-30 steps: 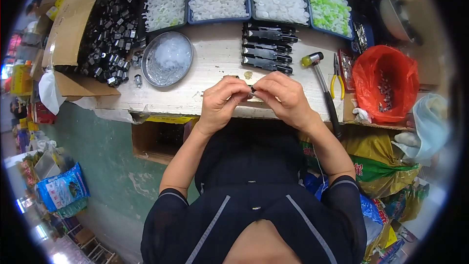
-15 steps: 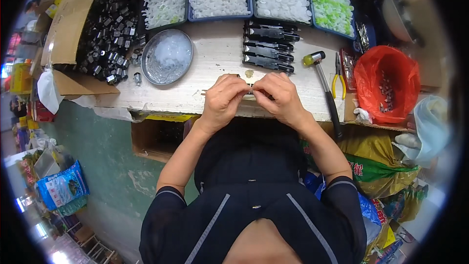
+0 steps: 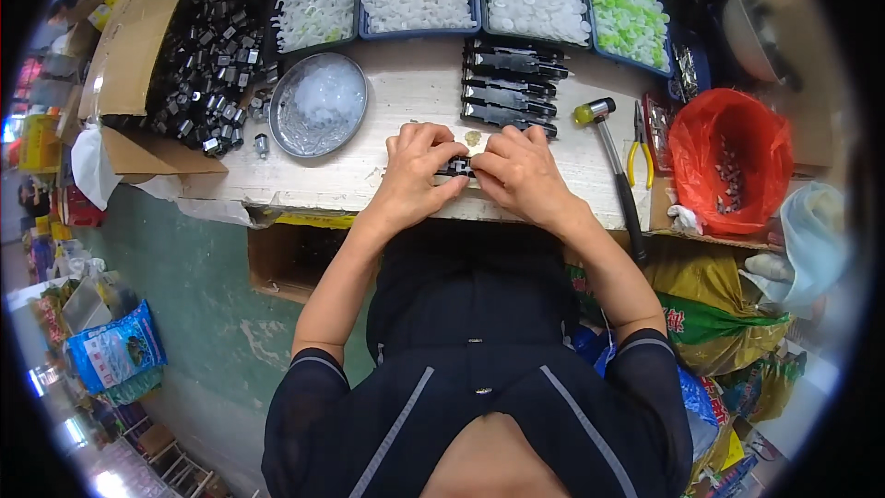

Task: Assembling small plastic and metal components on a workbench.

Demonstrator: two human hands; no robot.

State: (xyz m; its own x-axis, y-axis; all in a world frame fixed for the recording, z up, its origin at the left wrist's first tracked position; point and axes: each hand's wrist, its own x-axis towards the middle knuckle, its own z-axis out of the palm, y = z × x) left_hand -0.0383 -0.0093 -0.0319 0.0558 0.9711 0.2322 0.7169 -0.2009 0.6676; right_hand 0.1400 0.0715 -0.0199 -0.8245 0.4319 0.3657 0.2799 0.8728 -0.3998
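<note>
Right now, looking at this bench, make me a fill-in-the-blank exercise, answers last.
The bag right of the pliers is ____.
The hammer lies to the ____ of the pliers.
The pliers' handles are ____.
The left hand and right hand are at a mostly ____ part.
Missing words: red; left; yellow; black.

The fingers of the left hand (image 3: 419, 169) and right hand (image 3: 523, 171) hide both ends of the small black part (image 3: 455, 167) they hold, and its details are too small to tell. The top edge cuts off the big cardboard box (image 3: 129, 65) and the blue tray (image 3: 419, 35) of white pieces. The bits in the red bag (image 3: 687, 152) are too tiny to identify; the shelves at far left blur.
</note>
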